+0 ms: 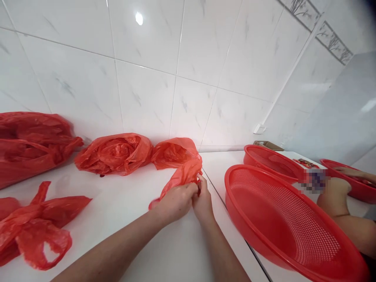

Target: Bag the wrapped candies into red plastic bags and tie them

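1. The left hand (pixel 179 200) and right hand (pixel 203 197) meet over the desk (pixel 164 246), both with fingers curled in and pinching the gathered red carrier bag (pixel 183 173); working this close together probably gives control over thin, slippery film.
2. That bag lies mid-desk, just in front of the open-mouthed bag (pixel 173 152), one end trailing left; where the two films overlap, their border is hard to tell.
3. The bulky bag (pixel 32 147) and the rounded bag (pixel 114 152) sit against the tiled wall (pixel 147 98) too, perhaps to keep the front free for the hands.
4. The knotted bag (pixel 32 225) lies front left, handle loop outward, apart from the hands.
5. Counted: five red bags appear, contents hidden.
6. Three red perforated baskets stand right: the near basket (pixel 264 207), the rear basket (pixel 270 158) and the far basket (pixel 360 188), which a co-worker's hand (pixel 357 173) reaches into.
7. One cardboard box (pixel 268 145) and one wall socket (pixel 259 129) show behind.
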A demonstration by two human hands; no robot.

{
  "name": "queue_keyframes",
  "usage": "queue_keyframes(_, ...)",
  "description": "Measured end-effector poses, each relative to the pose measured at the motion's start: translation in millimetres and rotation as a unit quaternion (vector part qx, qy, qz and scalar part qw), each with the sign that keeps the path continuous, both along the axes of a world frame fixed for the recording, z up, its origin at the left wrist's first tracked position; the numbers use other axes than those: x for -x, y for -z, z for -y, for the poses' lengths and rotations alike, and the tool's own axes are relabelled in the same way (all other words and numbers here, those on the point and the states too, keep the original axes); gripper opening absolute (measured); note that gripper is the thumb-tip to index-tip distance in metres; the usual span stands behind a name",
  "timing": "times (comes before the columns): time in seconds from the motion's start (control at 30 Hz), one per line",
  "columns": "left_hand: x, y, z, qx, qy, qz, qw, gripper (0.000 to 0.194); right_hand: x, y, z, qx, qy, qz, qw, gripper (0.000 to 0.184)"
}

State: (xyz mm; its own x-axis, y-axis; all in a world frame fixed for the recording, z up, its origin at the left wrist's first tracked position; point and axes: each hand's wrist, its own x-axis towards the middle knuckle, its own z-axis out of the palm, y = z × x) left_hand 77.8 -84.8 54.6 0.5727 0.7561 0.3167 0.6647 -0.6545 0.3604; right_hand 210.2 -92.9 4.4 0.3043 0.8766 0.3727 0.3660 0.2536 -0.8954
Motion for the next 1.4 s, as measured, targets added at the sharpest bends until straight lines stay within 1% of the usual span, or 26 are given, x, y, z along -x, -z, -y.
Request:
queue_keyframes(0.07,3.8,3.7,-12.3,-0.001,-0.111,-0.014,0.994,0.029,1.4,-2.4,2.3,0.016,-0.018,0.012,1.000,0.062)
queue_keyframes(0.13,20.0,7.0,-30.5,-0.004,-0.194,-0.027,0.981,0.033,-4.0,-3.3,1.7,0.029,0.015,-0.003,0.999,0.062)
queue_keyframes(0.2,43.0,8.1,-45.5,0.004,-0.237,-0.049,0.970,0.032,-12.4,-2.4,-1.1,0.045,0.057,-0.026,0.997,0.057)
queue_keyframes(0.23,54.5,7.8,-49.9,0.012,-0.246,-0.064,0.967,0.031,-16.3,-1.2,-2.9,0.053,0.070,-0.033,0.996,0.054)
queue_keyframes(0.33,77.9,4.0,-49.6,0.046,-0.235,-0.114,0.964,0.027,-23.1,2.1,-7.0,0.074,0.077,-0.040,0.993,0.039)
queue_keyframes(0.4,80.6,-0.3,-41.2,0.063,-0.213,-0.138,0.965,0.021,-23.6,1.5,-7.7,0.078,0.071,-0.051,0.993,0.031)
queue_keyframes(0.47,74.6,-5.6,-30.7,0.063,-0.184,-0.141,0.971,0.017,-22.7,-1.9,-6.6,0.071,0.057,-0.066,0.994,0.028)
queue_keyframes(0.53,64.4,-10.4,-22.6,0.023,-0.140,-0.117,0.983,0.026,-22.5,-6.5,-4.5,0.071,0.026,-0.073,0.994,0.026)
queue_keyframes(0.6,55.6,-12.0,-20.1,-0.043,-0.098,-0.071,0.992,0.044,-24.2,-9.9,-2.2,0.087,-0.018,-0.059,0.994,0.023)
queue_keyframes(0.63,53.2,-11.0,-21.4,-0.061,-0.090,-0.049,0.993,0.051,-25.9,-10.8,-1.2,0.099,-0.036,-0.041,0.994,0.021)
queue_keyframes(0.67,52.5,-8.7,-24.2,-0.062,-0.091,-0.031,0.993,0.052,-28.0,-11.3,-0.5,0.110,-0.043,-0.016,0.993,0.021)
queue_keyframes(0.7,53.5,-5.3,-28.0,-0.045,-0.103,-0.020,0.993,0.045,-30.4,-11.6,0.0,0.117,-0.036,0.014,0.992,0.021)
queue_keyframes(0.77,59.3,3.3,-36.6,0.016,-0.139,-0.011,0.990,0.022,-34.2,-12.9,0.6,0.114,0.018,0.078,0.990,0.025)
queue_keyframes(0.8,63.0,7.7,-40.2,0.037,-0.153,-0.007,0.988,0.016,-34.7,-14.3,1.1,0.099,0.053,0.112,0.987,0.029)
queue_keyframes(0.83,66.4,11.4,-43.0,0.047,-0.165,-0.001,0.985,0.016,-33.6,-16.4,2.3,0.075,0.087,0.147,0.982,0.033)
queue_keyframes(0.87,69.0,14.4,-44.7,0.055,-0.176,0.010,0.983,0.016,-30.4,-19.0,4.2,0.039,0.119,0.181,0.976,0.035)
queue_keyframes(0.93,70.6,17.5,-45.3,0.061,-0.193,0.037,0.979,0.016,-17.7,-24.5,10.6,-0.057,0.163,0.237,0.956,0.030)
queue_keyframes(0.97,69.5,17.8,-44.8,0.063,-0.199,0.054,0.977,0.016,-8.5,-26.6,14.7,-0.108,0.167,0.255,0.946,0.027)
queue_keyframes(1.0,67.5,17.6,-44.2,0.065,-0.202,0.071,0.975,0.017,1.8,-27.6,18.8,-0.152,0.154,0.271,0.938,0.024)
queue_keyframes(1.03,65.1,17.0,-43.9,0.070,-0.203,0.091,0.972,0.017,12.4,-27.2,22.2,-0.179,0.125,0.286,0.933,0.024)
queue_keyframes(1.07,63.0,16.1,-44.2,0.076,-0.202,0.111,0.970,0.018,22.1,-25.3,24.5,-0.184,0.089,0.304,0.930,0.025)
queue_keyframes(1.13,61.9,13.6,-47.8,0.095,-0.193,0.155,0.964,0.018,35.1,-17.2,23.9,-0.135,0.037,0.356,0.924,0.028)
queue_keyframes(1.2,67.6,9.2,-54.6,0.116,-0.186,0.200,0.955,0.018,35.4,-5.5,16.4,-0.054,0.043,0.412,0.909,0.029)
queue_keyframes(1.3,84.7,-3.5,-61.5,0.140,-0.189,0.253,0.939,0.022,16.8,11.9,0.4,0.032,0.051,0.448,0.892,0.038)
queue_keyframes(1.37,92.4,-16.1,-55.7,0.155,-0.177,0.270,0.934,0.032,3.4,19.4,-6.3,0.071,0.038,0.444,0.893,0.045)
queue_keyframes(1.4,92.8,-23.0,-48.4,0.147,-0.163,0.281,0.934,0.040,-0.6,21.5,-7.6,0.086,0.031,0.442,0.892,0.046)
